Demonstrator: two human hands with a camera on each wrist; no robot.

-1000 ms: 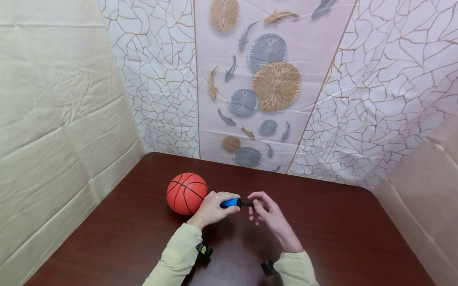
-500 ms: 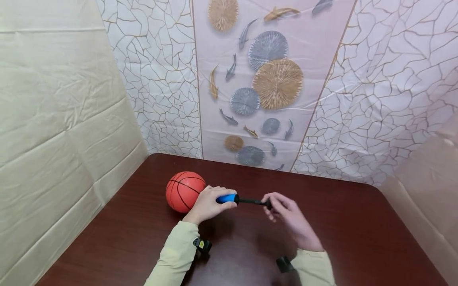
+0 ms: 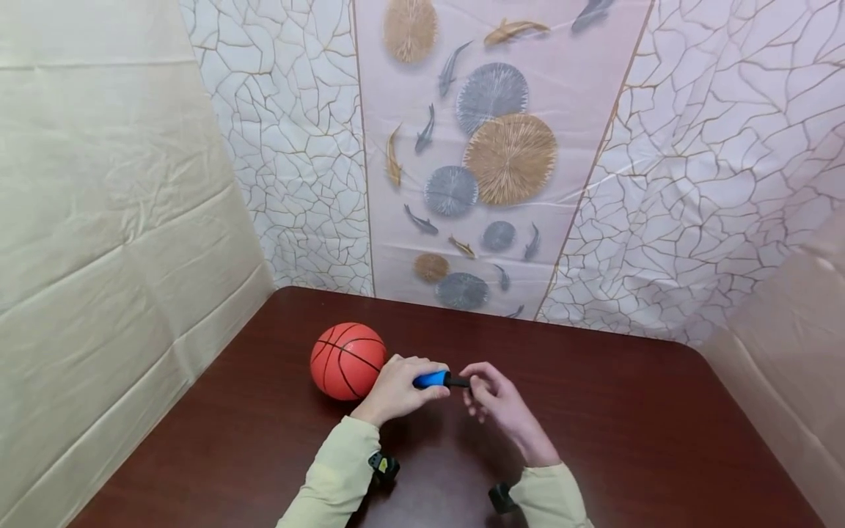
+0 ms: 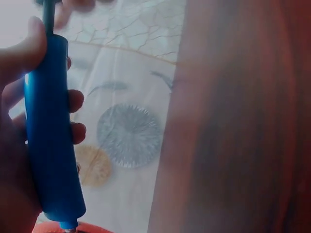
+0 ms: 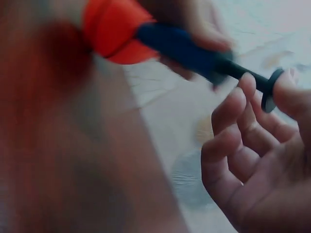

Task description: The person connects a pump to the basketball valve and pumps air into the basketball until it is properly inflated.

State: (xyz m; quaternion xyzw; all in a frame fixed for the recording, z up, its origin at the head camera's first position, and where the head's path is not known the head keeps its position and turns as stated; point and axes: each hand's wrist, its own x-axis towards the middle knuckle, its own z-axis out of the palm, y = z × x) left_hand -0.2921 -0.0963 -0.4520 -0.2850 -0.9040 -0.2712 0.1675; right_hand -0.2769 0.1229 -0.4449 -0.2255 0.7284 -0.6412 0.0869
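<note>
My left hand [image 3: 396,392] grips the blue barrel of a small hand pump [image 3: 432,379], fingers and thumb wrapped round it. At its right end a black plunger rod [image 3: 458,382] sticks out a short way. My right hand [image 3: 499,405] pinches the plunger's end; in the right wrist view the thumb lies against its round black handle [image 5: 272,90], with fingers curled by the rod. A red basketball [image 3: 348,361] with black lines sits beside the left hand. In the left wrist view a metal tip [image 4: 71,230] on the pump meets the ball's edge; whether it is inside cannot be made out.
The dark reddish-brown table [image 3: 627,425] has rounded back corners. Behind it hangs a patterned cloth [image 3: 508,161] with fish and round leaf shapes. A beige cloth [image 3: 112,242] closes the left side, another stands at the right. Each wrist carries a black camera [image 3: 384,466].
The right hand moved right, drawing the plunger rod well out of the barrel, then came back left, so the rod is short again. The left hand and ball shifted only slightly.
</note>
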